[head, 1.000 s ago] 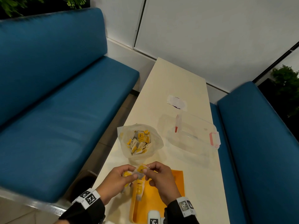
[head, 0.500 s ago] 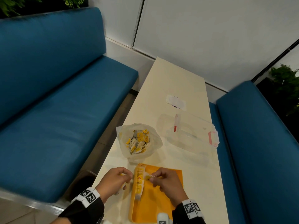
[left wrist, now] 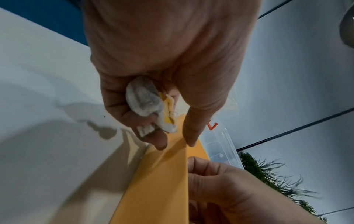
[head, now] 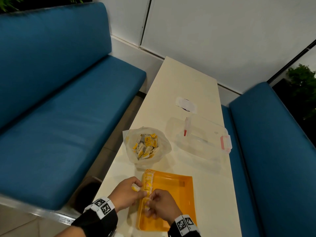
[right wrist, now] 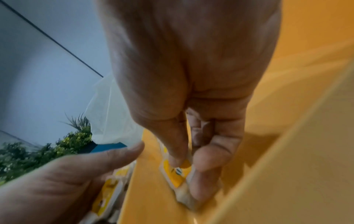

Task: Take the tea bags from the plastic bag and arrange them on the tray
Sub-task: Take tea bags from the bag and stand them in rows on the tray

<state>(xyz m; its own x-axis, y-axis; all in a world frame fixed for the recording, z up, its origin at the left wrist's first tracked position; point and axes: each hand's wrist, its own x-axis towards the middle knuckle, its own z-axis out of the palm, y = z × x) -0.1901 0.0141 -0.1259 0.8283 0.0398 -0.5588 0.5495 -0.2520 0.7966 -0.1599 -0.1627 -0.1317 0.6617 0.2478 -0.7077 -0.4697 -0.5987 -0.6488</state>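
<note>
An open clear plastic bag (head: 147,145) full of yellow-and-white tea bags sits on the cream table. In front of it lies the orange tray (head: 177,199), with a row of tea bags (head: 148,183) along its left wall. My left hand (head: 127,192) hovers at the tray's left rim and grips a bunch of tea bags (left wrist: 148,104) in its curled fingers. My right hand (head: 159,206) is inside the tray, pinching one tea bag (right wrist: 177,174) against the floor by the left wall.
A clear lidded box (head: 200,137) with pink latches stands right of the bag, a white paper scrap (head: 185,104) beyond it. Blue benches (head: 59,106) flank the narrow table (head: 186,79); its left edge runs close to my left hand.
Both hands dropped from above the tray's far end and drew toward me. The right hand carried one tea bag down to the tray floor; the left keeps its bunch.
</note>
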